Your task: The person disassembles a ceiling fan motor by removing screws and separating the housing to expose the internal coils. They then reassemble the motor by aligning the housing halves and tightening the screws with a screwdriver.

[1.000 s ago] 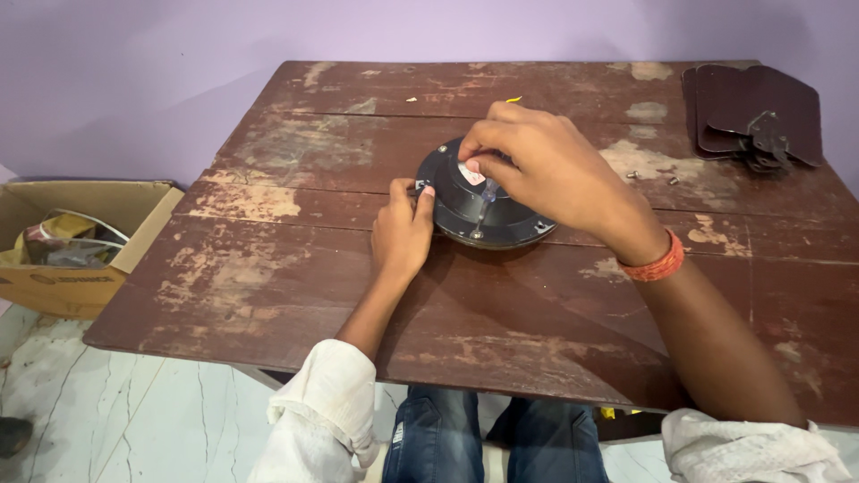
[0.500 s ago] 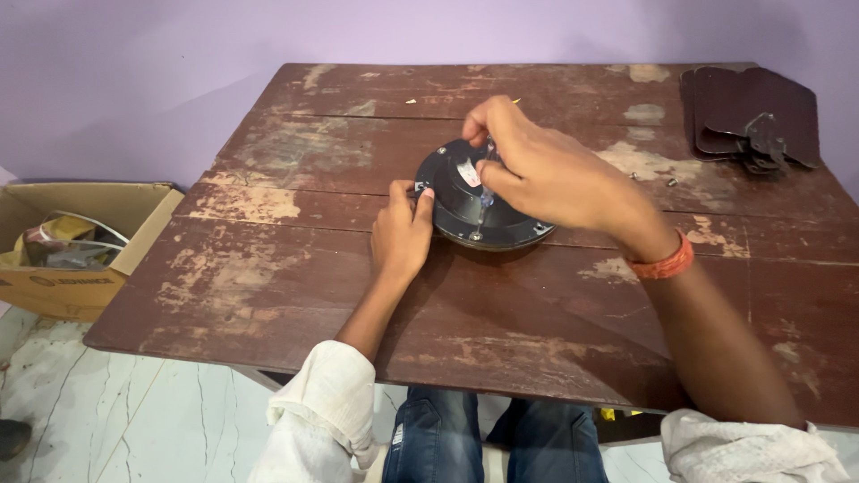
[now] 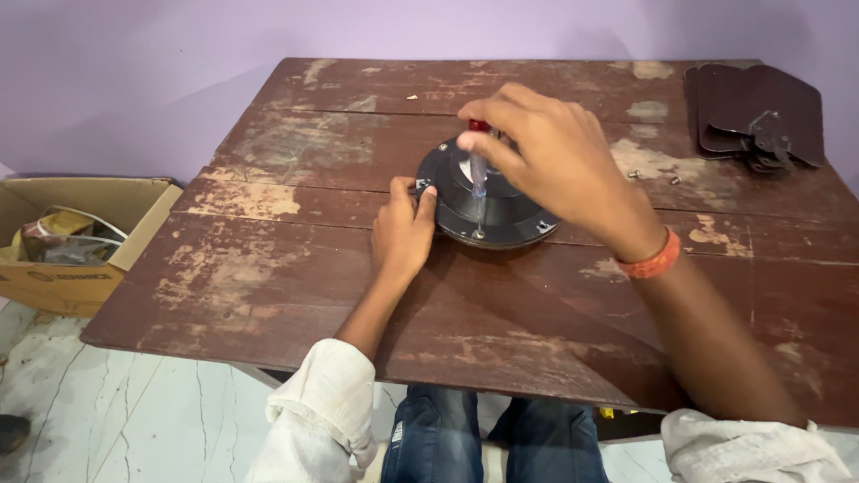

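- Round black part [image 3: 501,210] lies mid-surface [image 3: 295,268]; the left hand [image 3: 403,234] presses its left rim, grip closed against it.
- Right hand [image 3: 546,161] grip is clamped on a screwdriver [image 3: 479,174], upright, tip down on the near rim.

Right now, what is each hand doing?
Left hand: closed on the rim of the round black part.
Right hand: closed, holding a screwdriver upright on it.
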